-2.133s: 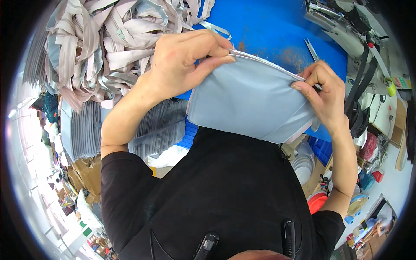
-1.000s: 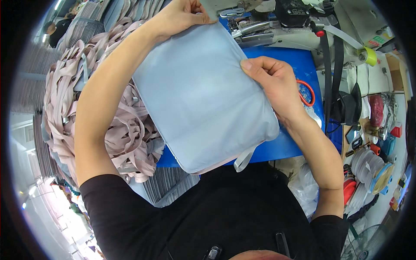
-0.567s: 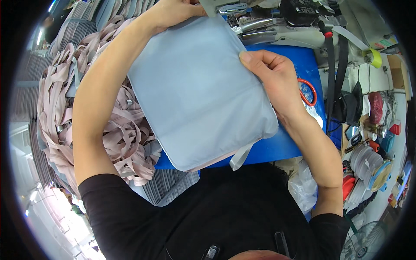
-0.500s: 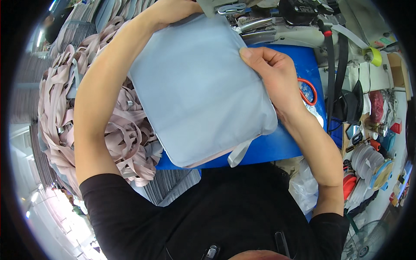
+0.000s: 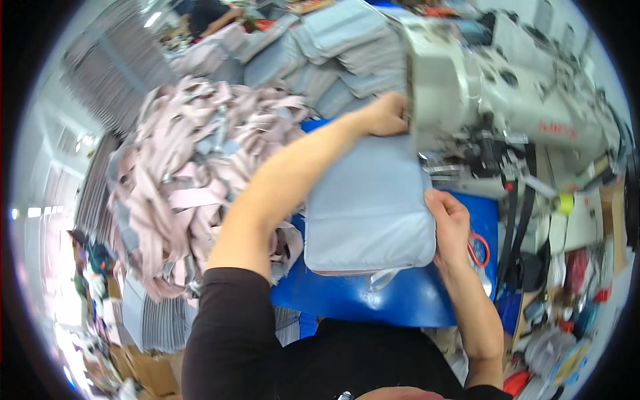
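Note:
A light blue-grey padded fabric piece (image 5: 370, 207) with rounded corners lies in front of me, its far edge at the sewing machine (image 5: 437, 80). My right hand (image 5: 453, 227) pinches its right edge between thumb and fingers. My left hand (image 5: 385, 115) is at the far edge, beside the machine's head; its fingertips are hidden, so its grip cannot be made out. A pale ribbon loop (image 5: 383, 279) sticks out from the near edge, where a thin pinkish layer shows underneath.
Under the fabric is a blue work surface (image 5: 353, 297). Red-handled scissors (image 5: 479, 250) lie right of my right hand. Left is a heap of pink and grey straps (image 5: 193, 180); stacked grey-blue fabric pieces (image 5: 347, 47) stand behind. A crowded shelf of tools and spools (image 5: 560, 340) is at the right.
The view has shifted, bringing more of the sewing machine and the stacks behind into sight. My right hand still pinches the fabric's right edge, and my left hand remains at its far edge.

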Demonstrator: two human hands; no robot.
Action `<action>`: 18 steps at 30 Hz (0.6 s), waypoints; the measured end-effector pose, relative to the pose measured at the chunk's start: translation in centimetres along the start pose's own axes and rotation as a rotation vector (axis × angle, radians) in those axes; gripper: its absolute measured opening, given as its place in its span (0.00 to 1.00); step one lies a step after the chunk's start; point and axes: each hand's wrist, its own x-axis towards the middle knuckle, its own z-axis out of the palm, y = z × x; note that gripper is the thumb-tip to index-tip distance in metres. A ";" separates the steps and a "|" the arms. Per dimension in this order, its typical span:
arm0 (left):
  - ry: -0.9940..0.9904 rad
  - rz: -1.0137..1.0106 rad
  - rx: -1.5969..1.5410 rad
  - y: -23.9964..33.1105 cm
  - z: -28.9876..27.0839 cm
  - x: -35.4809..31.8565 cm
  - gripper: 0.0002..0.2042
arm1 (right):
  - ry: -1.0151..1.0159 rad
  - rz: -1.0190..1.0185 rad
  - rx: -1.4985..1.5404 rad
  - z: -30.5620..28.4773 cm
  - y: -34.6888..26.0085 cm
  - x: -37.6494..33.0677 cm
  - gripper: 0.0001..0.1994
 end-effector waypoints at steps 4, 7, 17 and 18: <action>0.356 -0.200 0.111 -1.4 0.9 -1.3 0.13 | -0.033 0.043 0.074 0.5 0.7 2.3 0.11; 0.683 -0.246 0.438 3.1 1.6 -4.5 0.18 | -0.050 0.026 0.061 0.4 0.9 3.0 0.12; 0.538 0.056 0.420 17.3 11.5 -15.2 0.15 | -0.032 -0.086 -0.092 -0.2 0.8 0.3 0.17; 0.535 0.064 0.424 17.2 11.2 -15.8 0.15 | -0.043 -0.155 -0.148 0.3 0.9 -0.5 0.18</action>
